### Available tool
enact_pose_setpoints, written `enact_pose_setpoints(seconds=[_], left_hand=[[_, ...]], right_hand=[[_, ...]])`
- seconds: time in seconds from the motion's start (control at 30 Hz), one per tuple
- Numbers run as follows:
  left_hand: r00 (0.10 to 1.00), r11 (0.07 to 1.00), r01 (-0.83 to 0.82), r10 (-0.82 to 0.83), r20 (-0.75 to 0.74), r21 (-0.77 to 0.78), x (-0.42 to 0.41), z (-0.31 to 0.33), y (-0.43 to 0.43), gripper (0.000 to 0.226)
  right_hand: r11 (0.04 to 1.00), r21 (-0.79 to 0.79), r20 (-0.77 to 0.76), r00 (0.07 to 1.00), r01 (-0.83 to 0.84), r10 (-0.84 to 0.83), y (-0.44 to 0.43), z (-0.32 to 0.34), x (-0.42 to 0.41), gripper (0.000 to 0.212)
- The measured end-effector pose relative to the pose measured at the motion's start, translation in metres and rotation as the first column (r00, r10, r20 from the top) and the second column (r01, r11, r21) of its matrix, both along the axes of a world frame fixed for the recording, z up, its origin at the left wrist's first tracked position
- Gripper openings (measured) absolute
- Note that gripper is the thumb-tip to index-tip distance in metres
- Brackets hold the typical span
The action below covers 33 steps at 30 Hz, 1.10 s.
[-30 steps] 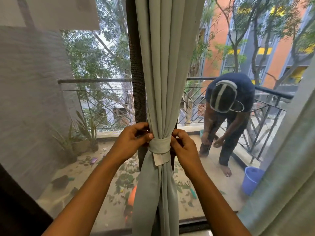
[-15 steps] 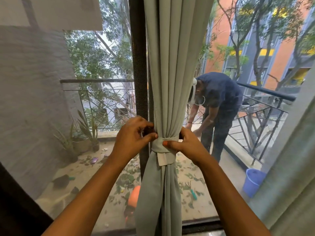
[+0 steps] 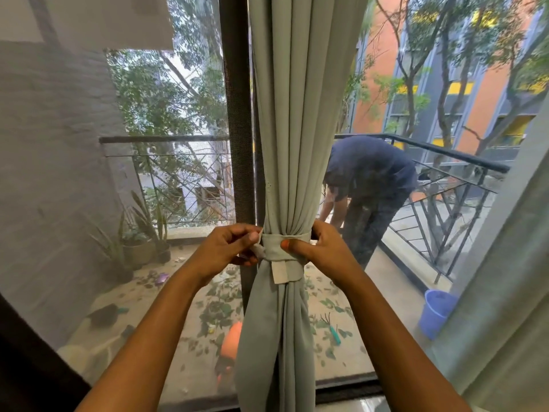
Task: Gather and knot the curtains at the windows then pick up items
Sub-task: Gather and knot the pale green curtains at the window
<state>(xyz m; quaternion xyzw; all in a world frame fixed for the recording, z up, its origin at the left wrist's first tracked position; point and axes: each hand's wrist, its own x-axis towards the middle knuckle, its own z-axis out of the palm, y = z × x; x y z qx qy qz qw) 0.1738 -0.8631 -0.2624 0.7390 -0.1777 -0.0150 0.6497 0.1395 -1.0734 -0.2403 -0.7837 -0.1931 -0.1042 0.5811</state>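
Daylight comes through a dark-framed mesh window (image 3: 237, 129) onto a leaf-strewn concrete balcony floor (image 3: 190, 361). A grey brick wall (image 3: 53, 162) stands left, potted green plants (image 3: 139, 242) near it. A black metal railing (image 3: 451, 153) runs behind a bent-over person in dark blue (image 3: 371, 173); a blue plastic bucket (image 3: 436, 310) sits right.

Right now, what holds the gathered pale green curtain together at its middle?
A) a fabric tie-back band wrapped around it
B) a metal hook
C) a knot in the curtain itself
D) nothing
A: a tie-back band wraps around the curtain. The left hand pinches its end and the right hand grips it, thumb in front.
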Motion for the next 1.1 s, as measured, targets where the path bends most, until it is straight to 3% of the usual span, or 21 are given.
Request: enact_pose_setpoints(seconds=[0.1, 0.2, 0.23, 0.33, 0.4, 0.53, 0.63, 0.73, 0.87, 1.1], left_hand=[[0.997, 0.999, 0.031, -0.033, 0.073, 0.028, -0.003, -0.004, 0.001, 0.026], [0.947, 0.986, -0.105, 0.059, 0.315, 0.13, 0.0, -0.01, 0.006, 0.007], [0.912, 0.974, -0.173, 0.1, 0.398, 0.15, 0.0, -0.01, 0.007, 0.004], [0.763, 0.918, -0.352, 0.17, 0.623, 0.181, -0.002, -0.013, 0.008, 0.027], [0.681, 0.864, -0.463, 0.202, 0.704, 0.2, -0.005, -0.018, 0.006, 0.031], [0.655, 0.79, -0.59, 0.347, 0.671, 0.167, -0.008, -0.029, -0.011, 0.036], [0.594, 0.729, -0.662, 0.368, 0.716, 0.175, -0.014, -0.03, -0.022, 0.037], [0.583, 0.728, -0.661, 0.346, 0.735, 0.182, -0.019, -0.031, -0.025, 0.036], [0.599, 0.74, -0.651, 0.367, 0.712, 0.167, -0.016, -0.032, -0.025, 0.036], [0.556, 0.703, -0.697, 0.406, 0.726, 0.141, -0.018, -0.037, -0.015, 0.041]], right_hand=[[1.0, -0.024, 0.018, 1.0, 0.007, -0.007, -0.001, -0.002, 0.002, 0.025], [0.998, -0.052, 0.03, 0.999, 0.018, -0.017, 0.0, -0.003, 0.004, 0.023], [0.997, -0.065, 0.042, 0.999, 0.032, -0.029, 0.001, -0.004, 0.005, 0.024], [0.99, -0.097, 0.108, 0.989, 0.107, -0.096, 0.005, -0.006, 0.008, 0.022], [0.98, -0.113, 0.138, 0.98, 0.163, -0.147, 0.006, -0.008, 0.01, 0.021], [0.964, -0.134, 0.146, 0.967, 0.231, -0.211, 0.013, -0.011, 0.011, 0.035], [0.971, -0.129, 0.116, 0.975, 0.202, -0.187, 0.016, -0.011, 0.007, 0.05], [0.961, -0.088, 0.132, 0.959, 0.262, -0.249, 0.022, -0.007, 0.006, 0.04], [0.93, 0.093, 0.131, 0.921, 0.356, -0.366, 0.036, -0.01, 0.008, 0.039], [0.837, 0.072, 0.228, 0.808, 0.543, -0.544, 0.044, -0.016, 0.008, 0.031]])
